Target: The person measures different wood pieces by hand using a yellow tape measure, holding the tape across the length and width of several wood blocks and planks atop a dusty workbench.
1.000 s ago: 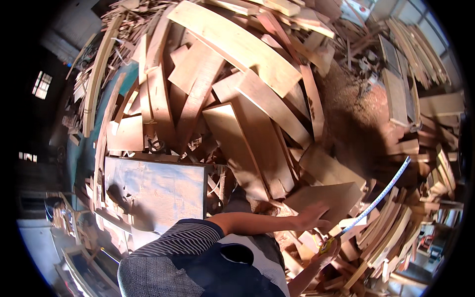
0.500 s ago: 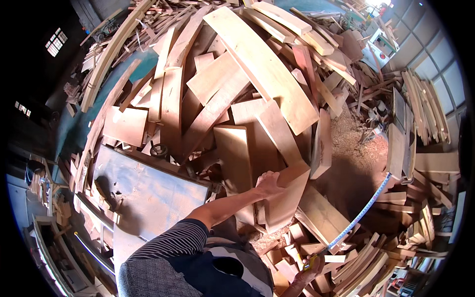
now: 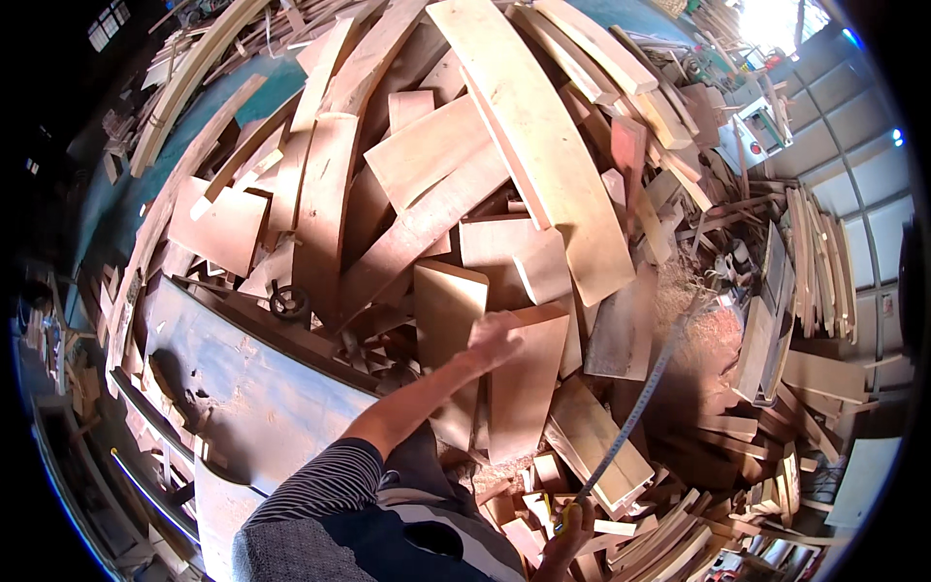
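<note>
My left hand (image 3: 495,339) grips the top edge of a short, wide wooden board (image 3: 529,383), which stands steeply tilted in front of me. Lower right, my right hand (image 3: 568,539) is closed around the small yellow case of a tape measure (image 3: 563,517). From it the pale blade (image 3: 632,419) runs out up and to the right, its far part over the sawdust. Beside the held board, another board (image 3: 448,325) leans on its left, and a thick wooden block (image 3: 598,446) lies to its right, under the blade.
A large heap of planks, topped by a long pale plank (image 3: 533,136), fills the area ahead. On the left is a dusty bluish metal machine table (image 3: 262,388). Sawdust (image 3: 713,349) covers ground at right, near stacked offcuts (image 3: 669,543) and slats by the wall (image 3: 819,257).
My right hand and the tape measure have shifted left, and the blade has swung left to a steeper line. The held board, with my left hand on it, also sits further left. The view has shifted too.
</note>
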`<state>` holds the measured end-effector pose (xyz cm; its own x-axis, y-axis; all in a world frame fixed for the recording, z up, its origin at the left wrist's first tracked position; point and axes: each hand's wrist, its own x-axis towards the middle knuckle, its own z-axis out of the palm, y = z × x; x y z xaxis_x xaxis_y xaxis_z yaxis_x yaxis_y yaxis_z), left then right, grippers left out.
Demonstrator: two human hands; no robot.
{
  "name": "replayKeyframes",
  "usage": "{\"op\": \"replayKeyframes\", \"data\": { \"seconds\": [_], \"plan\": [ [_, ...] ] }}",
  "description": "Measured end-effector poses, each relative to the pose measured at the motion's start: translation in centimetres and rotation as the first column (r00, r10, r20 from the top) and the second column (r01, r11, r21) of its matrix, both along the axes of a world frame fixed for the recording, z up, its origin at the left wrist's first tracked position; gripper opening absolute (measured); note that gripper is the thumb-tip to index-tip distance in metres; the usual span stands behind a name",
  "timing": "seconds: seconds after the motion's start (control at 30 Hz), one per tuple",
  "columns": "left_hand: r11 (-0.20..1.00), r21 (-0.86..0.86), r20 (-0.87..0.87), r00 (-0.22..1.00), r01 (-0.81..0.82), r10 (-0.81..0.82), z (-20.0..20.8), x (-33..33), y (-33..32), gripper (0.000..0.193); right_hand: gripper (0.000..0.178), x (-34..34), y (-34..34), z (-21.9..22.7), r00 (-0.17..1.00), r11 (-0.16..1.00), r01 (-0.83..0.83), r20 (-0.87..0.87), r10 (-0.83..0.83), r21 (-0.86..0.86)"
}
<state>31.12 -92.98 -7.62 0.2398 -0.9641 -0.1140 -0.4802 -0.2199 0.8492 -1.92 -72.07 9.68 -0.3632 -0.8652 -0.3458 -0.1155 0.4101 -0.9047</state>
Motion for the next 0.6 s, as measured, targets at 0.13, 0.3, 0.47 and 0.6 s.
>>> {"op": "replayKeyframes", "data": {
  "seconds": [0.13, 0.3, 0.47, 0.6],
  "plan": [
    [0.946, 0.021, 0.151, 0.937, -0.323, 0.316, -6.7, 10.0, -0.7, 0.046, 0.032, 1.4, 0.8, -3.2, 0.999, 0.993, -0.042, 0.017, 0.041, 0.106],
    [0.788, -0.076, 0.187, 0.767, -0.611, 0.613, -9.6, 22.2, -2.4, 0.066, 0.037, 4.3, 0.8, -4.7, 0.998, 0.952, -0.033, -0.032, 0.045, 0.305],
    [0.764, 0.011, 0.085, 0.762, -0.645, 0.642, -11.0, 30.8, -5.5, 0.054, 0.040, 6.9, 0.2, -4.0, 0.992, 0.931, -0.102, -0.039, 0.123, 0.350],
    [0.651, 0.169, -0.245, 0.608, -0.740, 0.755, -13.4, 35.0, -9.0, 0.046, 0.045, 6.7, 0.5, -5.4, 0.997, 0.917, -0.064, -0.019, 0.077, 0.393]
  ]
}}
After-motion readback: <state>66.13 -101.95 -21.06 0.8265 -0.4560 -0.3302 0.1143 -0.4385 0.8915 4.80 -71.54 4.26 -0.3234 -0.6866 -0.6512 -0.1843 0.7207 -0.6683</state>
